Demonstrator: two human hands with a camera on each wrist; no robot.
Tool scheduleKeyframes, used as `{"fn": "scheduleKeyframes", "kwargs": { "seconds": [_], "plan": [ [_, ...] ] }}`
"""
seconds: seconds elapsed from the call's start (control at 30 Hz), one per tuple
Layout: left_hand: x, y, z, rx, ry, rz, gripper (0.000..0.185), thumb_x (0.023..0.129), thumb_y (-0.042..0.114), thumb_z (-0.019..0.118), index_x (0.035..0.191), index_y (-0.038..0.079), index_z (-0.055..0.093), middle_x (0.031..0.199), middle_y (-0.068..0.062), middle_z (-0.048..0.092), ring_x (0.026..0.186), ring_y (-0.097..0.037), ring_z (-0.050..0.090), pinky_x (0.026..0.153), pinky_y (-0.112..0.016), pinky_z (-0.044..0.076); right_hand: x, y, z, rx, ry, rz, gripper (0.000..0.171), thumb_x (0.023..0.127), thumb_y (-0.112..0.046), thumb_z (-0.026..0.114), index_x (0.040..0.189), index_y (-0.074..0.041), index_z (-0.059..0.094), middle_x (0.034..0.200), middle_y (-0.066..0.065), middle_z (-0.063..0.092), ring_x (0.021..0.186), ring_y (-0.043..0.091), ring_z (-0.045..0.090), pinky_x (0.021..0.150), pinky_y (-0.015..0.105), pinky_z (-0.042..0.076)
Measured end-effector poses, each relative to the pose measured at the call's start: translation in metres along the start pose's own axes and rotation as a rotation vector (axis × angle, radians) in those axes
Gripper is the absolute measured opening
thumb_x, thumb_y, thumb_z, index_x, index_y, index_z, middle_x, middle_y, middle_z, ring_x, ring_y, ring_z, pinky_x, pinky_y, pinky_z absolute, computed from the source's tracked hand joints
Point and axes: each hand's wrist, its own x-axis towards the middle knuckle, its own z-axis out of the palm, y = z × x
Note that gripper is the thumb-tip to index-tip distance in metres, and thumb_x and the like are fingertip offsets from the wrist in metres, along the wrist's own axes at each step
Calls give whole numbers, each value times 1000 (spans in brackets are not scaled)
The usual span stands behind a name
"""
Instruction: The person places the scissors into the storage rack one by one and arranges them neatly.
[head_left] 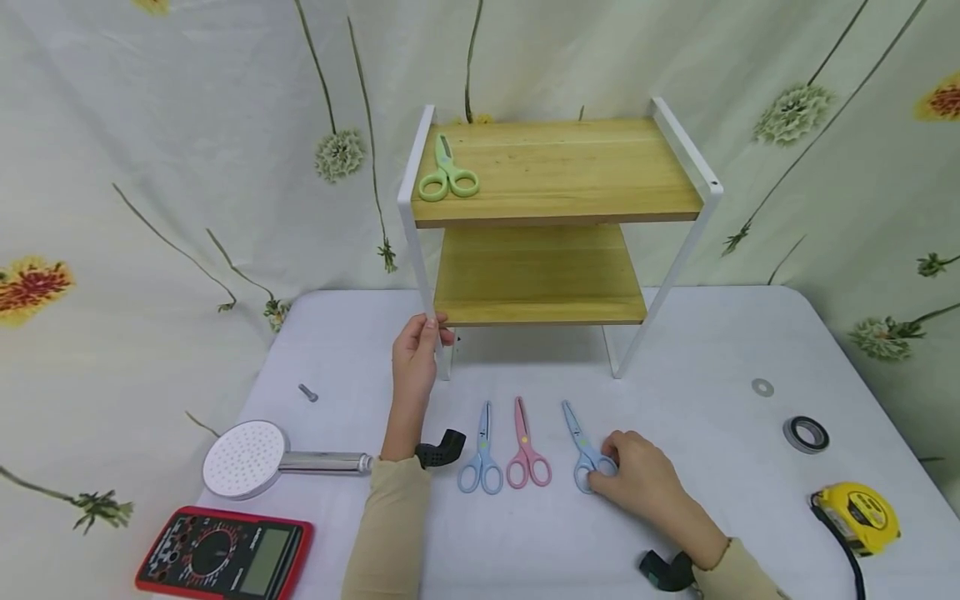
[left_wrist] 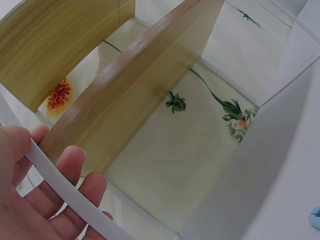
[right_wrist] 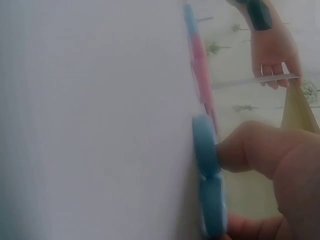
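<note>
While gripping shelf leg (head_left: 429, 292) and blue scissors (head_left: 583, 446), both hands.

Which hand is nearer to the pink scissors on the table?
Right. The right hand grips the handles of the blue scissors lying just right of the pink scissors. The left hand is further off, up at the white shelf leg, its fingers wrapped round it.

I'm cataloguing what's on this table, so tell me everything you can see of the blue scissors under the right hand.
The blue scissors are small, with plastic-looking pale blue handles and a blue cover over closed blades. They lie flat on the white table, tip pointing toward the shelf, rightmost of three pairs in a row. The right hand grips the handle loops with its fingertips; nothing else touches them.
</note>
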Motion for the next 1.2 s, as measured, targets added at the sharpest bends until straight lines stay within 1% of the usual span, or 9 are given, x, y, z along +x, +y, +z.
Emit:
{"fn": "scheduleKeyframes", "kwargs": {
  "seconds": [0.1, 0.23, 0.33, 0.43, 0.77, 0.87, 1.0, 1.1, 1.2],
  "plan": [
    [0, 1, 0, -1, 0, 4, 29, 109, 16, 46, 116, -5, 64, 77, 13, 65, 84, -6, 64, 103, -41, 44, 1, 1, -2, 35, -7, 13, 24, 69, -20, 73, 87, -8, 61, 70, -1, 51, 63, 13, 45, 56, 26, 34],
    [1, 1, 0, -4, 3, 9, 29, 109, 17, 46, 115, -6, 64, 77, 13, 64, 84, -6, 64, 102, -40, 44, 2, 4, -6, 170, -30, 37, 25, 71, -13, 70, 89, -10, 54, 65, -3, 47, 57, 10, 41, 52, 22, 29],
    [1, 2, 0, -4, 5, 11, 29, 109, 17, 46, 115, -6, 63, 76, 14, 64, 83, -5, 64, 100, -38, 44, 3, 8, -9, 314, -73, 56, 26, 73, -6, 68, 92, -9, 51, 65, -2, 46, 52, 9, 45, 48, 20, 33],
    [1, 3, 0, -6, 4, 15, 29, 109, 16, 46, 115, -6, 63, 76, 14, 64, 82, -5, 64, 99, -37, 45, 4, 12, -10, 403, -109, 71, 27, 73, -1, 65, 95, -8, 50, 66, -1, 47, 48, 11, 50, 44, 21, 40],
    [0, 4, -1, -7, 9, 30, 28, 108, 16, 46, 113, -6, 64, 75, 13, 64, 81, -5, 63, 100, -40, 44, 7, 17, -10, 462, -154, 31, 27, 75, 2, 64, 100, -6, 56, 71, 0, 50, 48, 12, 56, 45, 24, 48],
    [0, 4, -1, -8, 9, 25, 28, 108, 16, 46, 114, -6, 64, 75, 14, 64, 82, -5, 63, 100, -39, 44, 8, 23, -10, 499, -206, -50, 21, 81, 1, 66, 101, -4, 62, 69, -1, 48, 49, 10, 57, 46, 26, 51],
    [0, 2, 0, -22, 7, 14, 28, 108, 15, 46, 114, -6, 64, 75, 13, 64, 82, -5, 64, 103, -45, 44, 11, 28, -20, 695, -288, -227, 17, 88, 4, 63, 103, 8, 68, 72, -5, 56, 54, 5, 61, 50, 28, 55],
    [-1, 2, 1, -30, 7, 9, 28, 108, 14, 46, 114, -6, 64, 75, 12, 64, 82, -6, 63, 104, -48, 44, 14, 19, -46, 859, -321, -409, 21, 89, 12, 59, 108, 13, 67, 82, -9, 65, 63, 0, 58, 53, 27, 56],
    [-1, 2, 2, -32, 13, 11, 27, 108, 14, 46, 114, -7, 64, 75, 12, 64, 82, -6, 63, 101, -44, 45, 17, -2, -89, 875, -309, -620, 37, 85, 19, 62, 117, 3, 69, 94, -11, 68, 74, 5, 54, 59, 25, 51]
  ]
}}
